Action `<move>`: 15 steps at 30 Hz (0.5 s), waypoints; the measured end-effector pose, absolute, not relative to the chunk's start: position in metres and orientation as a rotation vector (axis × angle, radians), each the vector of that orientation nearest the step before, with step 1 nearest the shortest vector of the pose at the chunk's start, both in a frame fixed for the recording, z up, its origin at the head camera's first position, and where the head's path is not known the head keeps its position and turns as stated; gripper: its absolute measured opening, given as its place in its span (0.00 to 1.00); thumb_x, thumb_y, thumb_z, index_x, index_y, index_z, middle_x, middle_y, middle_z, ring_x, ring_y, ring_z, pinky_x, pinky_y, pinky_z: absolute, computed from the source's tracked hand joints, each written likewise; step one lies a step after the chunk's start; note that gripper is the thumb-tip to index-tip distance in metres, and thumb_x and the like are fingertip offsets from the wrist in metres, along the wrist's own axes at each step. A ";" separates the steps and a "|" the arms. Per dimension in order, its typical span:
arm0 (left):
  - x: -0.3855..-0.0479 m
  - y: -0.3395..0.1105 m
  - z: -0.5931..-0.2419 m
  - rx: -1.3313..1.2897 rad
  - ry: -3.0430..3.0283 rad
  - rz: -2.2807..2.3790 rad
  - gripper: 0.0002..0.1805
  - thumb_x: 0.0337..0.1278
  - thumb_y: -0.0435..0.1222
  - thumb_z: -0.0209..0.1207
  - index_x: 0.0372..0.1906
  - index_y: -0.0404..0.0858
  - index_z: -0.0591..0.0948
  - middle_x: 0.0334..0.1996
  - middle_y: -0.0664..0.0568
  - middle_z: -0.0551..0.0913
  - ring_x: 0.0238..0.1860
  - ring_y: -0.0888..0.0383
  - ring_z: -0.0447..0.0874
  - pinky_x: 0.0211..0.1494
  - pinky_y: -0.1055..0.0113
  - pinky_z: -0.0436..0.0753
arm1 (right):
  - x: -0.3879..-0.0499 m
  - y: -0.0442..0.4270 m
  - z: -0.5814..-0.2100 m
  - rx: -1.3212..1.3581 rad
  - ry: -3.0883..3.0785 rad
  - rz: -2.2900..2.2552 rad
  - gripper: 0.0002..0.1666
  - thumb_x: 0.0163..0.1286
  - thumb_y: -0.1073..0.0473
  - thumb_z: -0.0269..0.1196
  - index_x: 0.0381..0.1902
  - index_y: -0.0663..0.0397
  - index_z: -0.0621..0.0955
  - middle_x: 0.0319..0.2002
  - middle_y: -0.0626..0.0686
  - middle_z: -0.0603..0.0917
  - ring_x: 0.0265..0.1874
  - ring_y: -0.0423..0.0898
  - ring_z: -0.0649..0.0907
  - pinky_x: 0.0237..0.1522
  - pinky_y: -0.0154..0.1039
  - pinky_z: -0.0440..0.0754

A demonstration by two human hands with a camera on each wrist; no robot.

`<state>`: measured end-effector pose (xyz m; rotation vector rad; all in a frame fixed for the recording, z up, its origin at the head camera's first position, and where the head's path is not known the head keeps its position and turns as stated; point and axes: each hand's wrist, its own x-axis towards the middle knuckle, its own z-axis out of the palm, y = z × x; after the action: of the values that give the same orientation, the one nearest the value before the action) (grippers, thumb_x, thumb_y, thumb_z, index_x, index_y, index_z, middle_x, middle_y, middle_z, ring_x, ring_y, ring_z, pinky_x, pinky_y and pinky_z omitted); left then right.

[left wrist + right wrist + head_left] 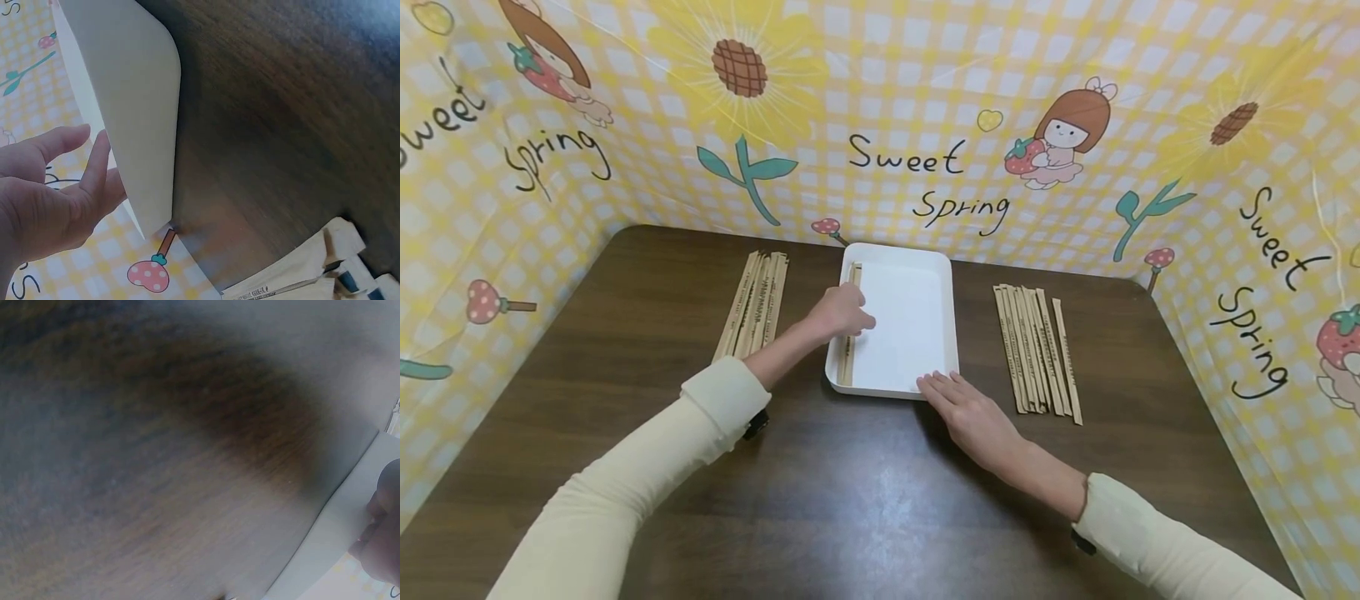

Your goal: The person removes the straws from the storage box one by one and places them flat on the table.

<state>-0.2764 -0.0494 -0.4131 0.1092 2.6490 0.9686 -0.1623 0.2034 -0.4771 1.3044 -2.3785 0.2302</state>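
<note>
A white rectangular tray [910,333] lies on the dark table. Inside it, along the left wall, is a long, narrow paper-wrapped stick [846,367], like packaged disposable chopsticks. My left hand [841,312] reaches over the left rim and hides the stick's middle. In the left wrist view, the left hand's fingers [95,165] dip behind the tray wall [140,106], the thumb held apart; their contact with the stick is hidden. My right hand [973,417] rests its extended fingers on the tray's near right corner. The right wrist view is blurred, with that hand [381,531] beside the tray's side.
Left of the tray lies a bundle of similar wrapped sticks [760,304], partly behind the left sleeve. Another row of wrapped sticks [1026,350] lies to the right, with one stick [1066,358] slightly apart. A yellow checked cloth [880,108] stands around the table's back and sides.
</note>
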 end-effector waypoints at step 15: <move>-0.281 -0.044 -0.416 0.141 2.719 0.884 0.25 0.55 0.30 0.58 0.10 0.43 0.59 0.08 0.57 0.59 0.11 0.64 0.56 0.15 0.73 0.58 | -0.163 0.203 -0.477 1.308 -2.378 0.230 0.31 0.54 0.80 0.63 0.59 0.72 0.78 0.53 0.65 0.83 0.55 0.57 0.82 0.61 0.51 0.76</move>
<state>-0.2809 -0.0440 -0.4164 0.1410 2.7187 0.8842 -0.1628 0.2029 -0.4766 1.3080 -2.3780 0.2296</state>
